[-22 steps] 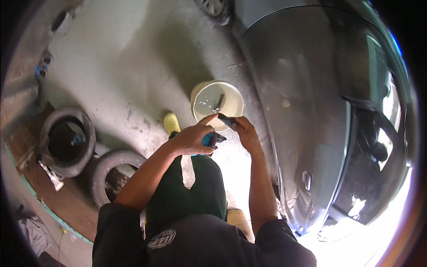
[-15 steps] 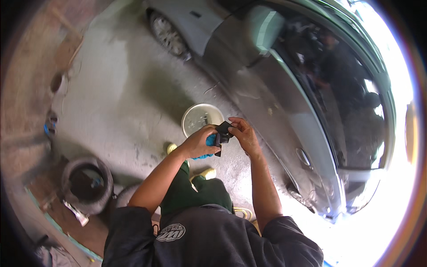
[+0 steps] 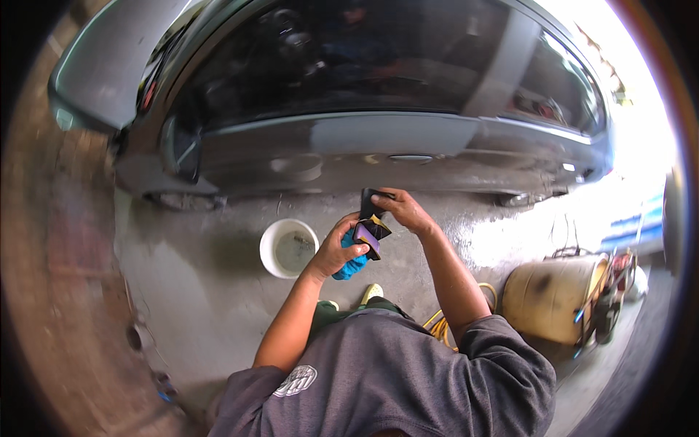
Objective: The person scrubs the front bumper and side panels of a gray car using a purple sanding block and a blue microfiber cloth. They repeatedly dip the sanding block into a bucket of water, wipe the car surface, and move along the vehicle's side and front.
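Observation:
My left hand (image 3: 335, 255) is closed round a bunched blue cloth (image 3: 351, 265) and several folded pieces of sandpaper (image 3: 368, 239), dark on one face, with purple and yellow showing. Between the thumb and fingers of my right hand (image 3: 409, 211) is a black sandpaper sheet (image 3: 369, 205), just above the folded pieces. Both hands are close together in front of my body, over the floor beside the car. Whether the black sheet is still joined to the other pieces I cannot tell.
A grey car (image 3: 349, 166) with a lighter patch on its door (image 3: 393, 136) stands ahead, its hood raised at left. A white bucket (image 3: 267, 249) holding liquid sits on the floor. At right are a yellowish tank (image 3: 542, 300) and a yellow hose (image 3: 440, 329).
My view has turned to the right, so the car now lies straight across ahead. The pieces in my hands have spread apart, showing purple and yellow; the right hand holds the black sheet higher.

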The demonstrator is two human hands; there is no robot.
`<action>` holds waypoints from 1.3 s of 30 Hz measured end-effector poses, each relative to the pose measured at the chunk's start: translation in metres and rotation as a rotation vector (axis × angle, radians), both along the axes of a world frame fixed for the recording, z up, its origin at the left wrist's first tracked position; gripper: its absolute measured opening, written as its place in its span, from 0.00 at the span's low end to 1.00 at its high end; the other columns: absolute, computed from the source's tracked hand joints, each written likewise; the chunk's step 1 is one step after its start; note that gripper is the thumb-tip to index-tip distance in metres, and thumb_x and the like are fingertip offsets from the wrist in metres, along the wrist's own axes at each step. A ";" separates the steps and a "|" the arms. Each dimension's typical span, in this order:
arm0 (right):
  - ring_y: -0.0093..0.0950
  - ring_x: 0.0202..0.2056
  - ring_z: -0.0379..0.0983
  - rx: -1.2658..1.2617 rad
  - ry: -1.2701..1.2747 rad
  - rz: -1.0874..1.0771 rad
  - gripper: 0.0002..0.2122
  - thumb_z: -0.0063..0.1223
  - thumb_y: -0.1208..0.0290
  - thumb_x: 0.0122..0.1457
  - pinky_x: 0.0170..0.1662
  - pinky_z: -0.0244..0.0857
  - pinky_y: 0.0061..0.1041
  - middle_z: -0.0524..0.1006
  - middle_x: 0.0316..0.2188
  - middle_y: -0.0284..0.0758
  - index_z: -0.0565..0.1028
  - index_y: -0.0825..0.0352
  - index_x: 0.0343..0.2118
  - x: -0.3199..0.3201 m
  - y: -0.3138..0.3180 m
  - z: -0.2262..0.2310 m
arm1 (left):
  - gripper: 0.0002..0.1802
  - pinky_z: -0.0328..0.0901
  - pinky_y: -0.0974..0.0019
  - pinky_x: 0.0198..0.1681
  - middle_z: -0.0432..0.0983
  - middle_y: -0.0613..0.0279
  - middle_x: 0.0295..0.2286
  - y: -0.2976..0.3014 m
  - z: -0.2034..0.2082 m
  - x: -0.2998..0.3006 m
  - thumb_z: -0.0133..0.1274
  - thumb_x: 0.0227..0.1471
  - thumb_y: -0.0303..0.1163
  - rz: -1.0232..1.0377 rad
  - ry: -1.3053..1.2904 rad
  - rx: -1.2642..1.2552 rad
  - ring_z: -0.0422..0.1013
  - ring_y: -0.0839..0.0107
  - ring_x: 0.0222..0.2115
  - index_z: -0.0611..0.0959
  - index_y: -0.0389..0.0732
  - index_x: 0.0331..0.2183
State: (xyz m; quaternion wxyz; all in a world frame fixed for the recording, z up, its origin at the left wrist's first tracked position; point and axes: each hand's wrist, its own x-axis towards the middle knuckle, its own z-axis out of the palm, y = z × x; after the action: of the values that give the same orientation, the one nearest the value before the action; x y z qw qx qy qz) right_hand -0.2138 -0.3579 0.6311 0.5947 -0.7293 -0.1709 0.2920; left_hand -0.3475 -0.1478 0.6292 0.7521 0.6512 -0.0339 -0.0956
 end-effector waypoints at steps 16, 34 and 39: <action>0.33 0.45 0.80 0.901 -0.207 -1.186 0.11 0.59 0.74 0.59 0.55 0.74 0.36 0.80 0.47 0.41 0.74 0.62 0.44 -0.119 -0.408 0.087 | 0.33 0.71 0.65 0.45 0.78 0.59 0.44 0.048 -0.060 -0.022 0.64 0.54 0.36 0.197 0.427 0.362 0.74 0.72 0.40 0.76 0.35 0.59; 0.39 0.60 0.72 0.839 -0.062 -1.494 0.22 0.49 0.85 0.61 0.67 0.64 0.45 0.75 0.56 0.44 0.68 0.71 0.59 -0.153 -0.433 0.005 | 0.37 0.73 0.62 0.35 0.80 0.56 0.37 0.164 -0.169 -0.017 0.67 0.50 0.46 0.142 0.884 0.669 0.77 0.69 0.32 0.76 0.31 0.54; 0.28 0.39 0.74 0.171 -0.081 -1.473 0.18 0.61 0.69 0.60 0.54 0.69 0.35 0.74 0.35 0.35 0.73 0.67 0.52 -0.214 -0.436 -0.102 | 0.29 0.72 0.63 0.32 0.80 0.60 0.32 0.174 -0.197 0.038 0.67 0.50 0.46 -0.054 0.836 0.725 0.76 0.72 0.28 0.82 0.34 0.46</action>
State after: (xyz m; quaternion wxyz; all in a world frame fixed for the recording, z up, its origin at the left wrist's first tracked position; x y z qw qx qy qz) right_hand -0.4273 -0.7936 0.5290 0.6846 -0.6163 0.3185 -0.2238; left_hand -0.3096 0.0267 0.4318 0.4265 0.7739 0.2859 -0.3708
